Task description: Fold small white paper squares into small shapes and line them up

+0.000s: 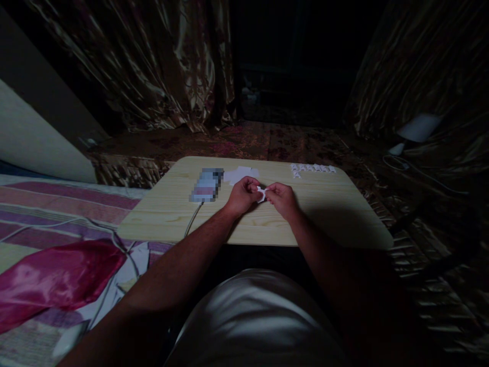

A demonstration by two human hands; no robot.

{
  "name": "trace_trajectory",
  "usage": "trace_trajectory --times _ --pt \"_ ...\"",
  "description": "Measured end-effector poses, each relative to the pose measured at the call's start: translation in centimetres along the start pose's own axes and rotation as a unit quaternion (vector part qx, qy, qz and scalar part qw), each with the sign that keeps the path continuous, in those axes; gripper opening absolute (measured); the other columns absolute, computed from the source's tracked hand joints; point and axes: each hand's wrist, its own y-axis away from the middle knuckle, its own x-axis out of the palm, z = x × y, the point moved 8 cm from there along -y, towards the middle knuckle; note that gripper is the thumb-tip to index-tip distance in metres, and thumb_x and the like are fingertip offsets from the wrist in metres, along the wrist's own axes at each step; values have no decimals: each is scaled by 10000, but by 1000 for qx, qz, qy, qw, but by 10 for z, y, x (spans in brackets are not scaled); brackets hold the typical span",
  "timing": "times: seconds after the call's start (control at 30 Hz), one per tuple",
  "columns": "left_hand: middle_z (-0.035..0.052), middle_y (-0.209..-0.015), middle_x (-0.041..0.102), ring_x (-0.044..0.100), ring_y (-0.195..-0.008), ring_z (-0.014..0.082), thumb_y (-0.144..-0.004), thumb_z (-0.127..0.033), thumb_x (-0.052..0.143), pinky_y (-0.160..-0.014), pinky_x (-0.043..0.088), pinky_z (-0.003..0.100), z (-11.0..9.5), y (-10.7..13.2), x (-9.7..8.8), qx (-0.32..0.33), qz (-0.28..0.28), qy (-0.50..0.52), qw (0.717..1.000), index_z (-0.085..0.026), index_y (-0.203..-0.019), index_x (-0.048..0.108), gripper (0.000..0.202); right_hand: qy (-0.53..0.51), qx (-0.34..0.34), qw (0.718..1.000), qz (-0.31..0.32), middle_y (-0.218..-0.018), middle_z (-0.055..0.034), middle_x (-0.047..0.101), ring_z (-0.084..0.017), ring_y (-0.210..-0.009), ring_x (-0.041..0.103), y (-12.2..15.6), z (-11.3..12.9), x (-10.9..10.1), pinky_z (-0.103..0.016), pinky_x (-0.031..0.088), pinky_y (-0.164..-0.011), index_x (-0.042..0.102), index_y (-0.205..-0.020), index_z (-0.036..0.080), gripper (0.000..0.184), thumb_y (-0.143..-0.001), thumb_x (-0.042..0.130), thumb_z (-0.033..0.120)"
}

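Over the middle of a small wooden table [164, 216], my two hands meet around a small piece of folded white paper [261, 194]. My left hand [243, 196] pinches its left side between thumb and fingers. On the other side, my right hand [282, 198] grips the paper's right edge with its fingertips. Part of the paper is hidden by the fingers. Just beyond my left hand lie several flat white paper sheets [241, 175]. At the table's far right, small folded white paper pieces [315, 167] sit in a row, with one more below the row's left end.
A blurred-out device [206, 186], probably a phone, lies left of my hands with a cable [193, 218] running off the near edge. A pink shiny cloth [64, 275] rests on the striped bed at left. A white lamp [418, 127] stands at far right, beyond the table.
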Motion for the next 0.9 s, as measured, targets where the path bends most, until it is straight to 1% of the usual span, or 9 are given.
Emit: trace_trajectory --times 0.13,0.23,0.4,0.5,0.6,0.77,0.9 --pt "-50 -649 588 517 -539 74 -540 -162 795 -557 423 218 0 1 0 -7 -3 -6 1000 -155 -883 598 395 1 -1 1000 4 -570 17 596 -101 -497 489 0 0 1 -230 382 -488 625 -717 174 163 -697 645 334" --pt "-28 -666 627 557 -562 96 -546 -215 814 -580 437 236 2 2 0 -25 -7 -7 1000 -151 -873 614 389 -5 -8 1000 -6 -570 20 592 -96 -488 481 -1 1 -1 -226 378 -480 622 -728 175 182 -712 647 354" --pt "14 -670 669 560 -565 106 -582 -315 823 -576 417 241 6 2 0 -50 -12 -29 998 -137 -737 633 303 -18 -14 1000 -16 -589 18 607 -93 -478 484 -2 -1 -4 -218 369 -461 627 -783 177 198 -732 643 367" --pt "18 -669 673 552 -561 103 -601 -333 820 -570 410 239 7 2 -2 -51 -18 -29 998 -138 -733 641 295 -21 -15 1000 -8 -591 23 607 -92 -473 484 -2 -1 -4 -214 364 -454 627 -780 179 166 -721 651 332" --pt "22 -683 677 556 -573 104 -628 -345 808 -578 417 239 7 1 -1 -36 -8 -36 999 -138 -749 650 288 -15 -14 1000 1 -598 24 608 -93 -485 491 0 1 -3 -214 369 -460 631 -775 181 150 -718 648 319" --pt "33 -712 685 569 -603 115 -650 -366 797 -596 436 245 6 0 3 1 22 -68 997 -133 -769 677 287 -1 -8 1000 4 -598 13 611 -97 -495 496 1 3 -4 -222 381 -473 634 -745 175 177 -737 637 352" --pt "37 -713 689 571 -604 117 -649 -366 803 -613 451 257 6 0 2 10 24 -79 996 -133 -765 681 288 -1 -9 1000 13 -594 12 611 -97 -492 490 -1 2 -4 -226 373 -473 634 -727 175 173 -720 647 347"
